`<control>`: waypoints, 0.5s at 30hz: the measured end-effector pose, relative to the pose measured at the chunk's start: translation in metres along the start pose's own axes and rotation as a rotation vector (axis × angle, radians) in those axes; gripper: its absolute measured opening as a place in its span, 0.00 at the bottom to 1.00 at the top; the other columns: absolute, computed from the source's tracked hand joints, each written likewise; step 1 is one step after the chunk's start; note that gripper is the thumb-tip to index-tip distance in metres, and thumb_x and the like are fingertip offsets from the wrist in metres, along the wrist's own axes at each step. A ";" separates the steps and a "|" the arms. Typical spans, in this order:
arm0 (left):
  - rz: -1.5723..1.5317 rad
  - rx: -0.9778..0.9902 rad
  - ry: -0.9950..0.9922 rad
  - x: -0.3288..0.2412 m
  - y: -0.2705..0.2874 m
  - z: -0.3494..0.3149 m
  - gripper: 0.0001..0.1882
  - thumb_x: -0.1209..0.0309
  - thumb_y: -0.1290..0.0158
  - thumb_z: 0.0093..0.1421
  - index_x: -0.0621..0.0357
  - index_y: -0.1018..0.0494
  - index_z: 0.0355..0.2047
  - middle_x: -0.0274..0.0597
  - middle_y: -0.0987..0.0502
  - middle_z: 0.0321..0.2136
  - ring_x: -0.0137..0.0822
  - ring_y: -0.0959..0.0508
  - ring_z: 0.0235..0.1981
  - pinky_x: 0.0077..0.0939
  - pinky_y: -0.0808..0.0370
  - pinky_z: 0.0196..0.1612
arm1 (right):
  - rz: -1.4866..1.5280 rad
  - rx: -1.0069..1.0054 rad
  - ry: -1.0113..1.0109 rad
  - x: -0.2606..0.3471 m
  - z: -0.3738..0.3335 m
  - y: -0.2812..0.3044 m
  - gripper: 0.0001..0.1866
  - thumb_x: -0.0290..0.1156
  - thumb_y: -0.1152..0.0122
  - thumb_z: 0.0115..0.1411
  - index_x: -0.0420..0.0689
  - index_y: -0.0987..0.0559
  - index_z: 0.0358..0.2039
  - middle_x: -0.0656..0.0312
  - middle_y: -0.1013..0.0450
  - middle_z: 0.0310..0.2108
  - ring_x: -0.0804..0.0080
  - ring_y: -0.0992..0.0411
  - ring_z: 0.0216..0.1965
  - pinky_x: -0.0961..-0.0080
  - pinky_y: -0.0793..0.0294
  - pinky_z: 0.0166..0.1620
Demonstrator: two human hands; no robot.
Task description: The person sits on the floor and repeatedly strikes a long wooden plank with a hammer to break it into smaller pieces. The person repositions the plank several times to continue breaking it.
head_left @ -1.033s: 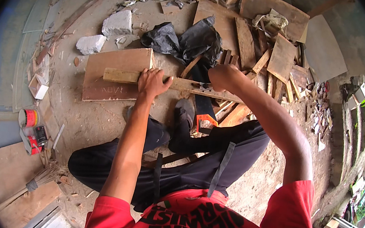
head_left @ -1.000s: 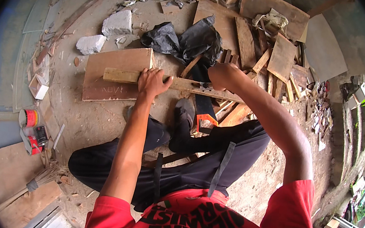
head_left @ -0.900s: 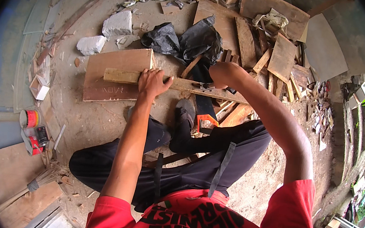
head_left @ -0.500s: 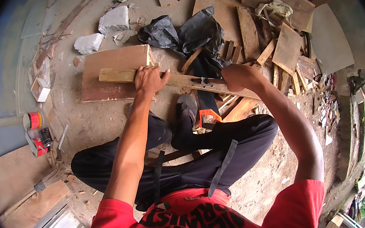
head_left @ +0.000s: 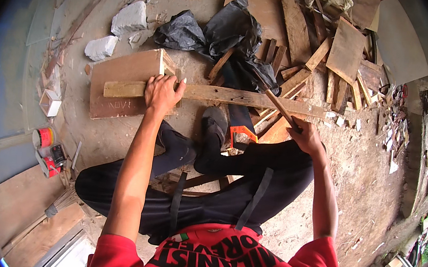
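Observation:
A long wooden plank (head_left: 210,94) lies across a reddish-brown wooden box (head_left: 126,71), reaching over to the right. My left hand (head_left: 161,93) is closed over the plank, pressing it against the box. What looks like a bent nail stands out of the plank's middle. My right hand (head_left: 306,137) grips the wooden handle of a hammer (head_left: 282,108), tilted above the plank's right part. Its dark head is hard to make out against the black plastic. Below the plank is a handsaw with an orange handle (head_left: 243,131), its dark blade running under the wood.
Crumpled black plastic (head_left: 234,27) lies beyond the plank. Scrap boards (head_left: 295,32) are heaped at the far right. White blocks (head_left: 130,18) sit at the far left, and tins (head_left: 43,138) stand near the left wall. My bent legs (head_left: 238,194) flank the work.
My right hand has come back toward me from the plank, and the hammer is lifted off it, baring the bent nail. My left hand stays on the plank. The view has shifted slightly.

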State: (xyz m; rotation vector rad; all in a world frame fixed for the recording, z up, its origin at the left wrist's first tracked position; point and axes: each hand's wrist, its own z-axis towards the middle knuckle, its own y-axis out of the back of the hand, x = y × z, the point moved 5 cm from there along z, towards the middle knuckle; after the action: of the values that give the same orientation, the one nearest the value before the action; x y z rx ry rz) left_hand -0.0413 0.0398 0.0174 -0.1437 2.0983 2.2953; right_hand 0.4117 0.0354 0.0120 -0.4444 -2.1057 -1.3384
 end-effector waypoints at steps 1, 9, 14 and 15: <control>-0.044 -0.067 -0.032 -0.002 0.004 0.000 0.19 0.53 0.50 0.62 0.57 0.21 0.31 0.45 0.19 0.35 0.44 0.22 0.41 0.41 0.32 0.48 | 0.020 -0.012 -0.014 0.017 -0.002 0.002 0.24 0.32 0.33 0.56 0.35 0.23 0.51 0.48 0.25 0.24 0.70 0.27 0.25 0.70 0.27 0.32; -1.191 -0.274 0.195 -0.081 0.009 -0.040 0.19 0.57 0.49 0.67 0.59 0.22 0.47 0.44 0.19 0.43 0.35 0.22 0.45 0.34 0.29 0.49 | 0.170 -0.327 0.195 0.098 -0.048 -0.082 0.18 0.23 0.36 0.56 0.34 0.23 0.48 0.45 0.25 0.30 0.52 0.22 0.32 0.66 0.25 0.36; -1.589 -0.283 0.616 -0.099 0.000 -0.080 0.18 0.58 0.46 0.67 0.63 0.20 0.31 0.31 0.23 0.24 0.21 0.28 0.26 0.17 0.33 0.31 | 0.125 -0.406 0.167 0.124 -0.078 -0.131 0.16 0.29 0.38 0.59 0.43 0.23 0.49 0.47 0.26 0.35 0.44 0.24 0.35 0.56 0.23 0.37; -1.508 -0.289 0.616 -0.087 -0.010 -0.091 0.20 0.57 0.47 0.67 0.62 0.22 0.28 0.28 0.27 0.20 0.20 0.33 0.23 0.18 0.37 0.28 | 0.109 -0.346 0.136 0.126 -0.078 -0.135 0.17 0.29 0.38 0.59 0.42 0.23 0.49 0.47 0.25 0.37 0.45 0.24 0.37 0.56 0.23 0.38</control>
State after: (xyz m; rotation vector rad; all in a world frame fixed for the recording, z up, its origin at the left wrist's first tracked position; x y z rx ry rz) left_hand 0.0510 -0.0460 0.0073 -1.8119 0.8821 1.4858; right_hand 0.2630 -0.0979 0.0230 -0.5830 -1.7191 -1.6250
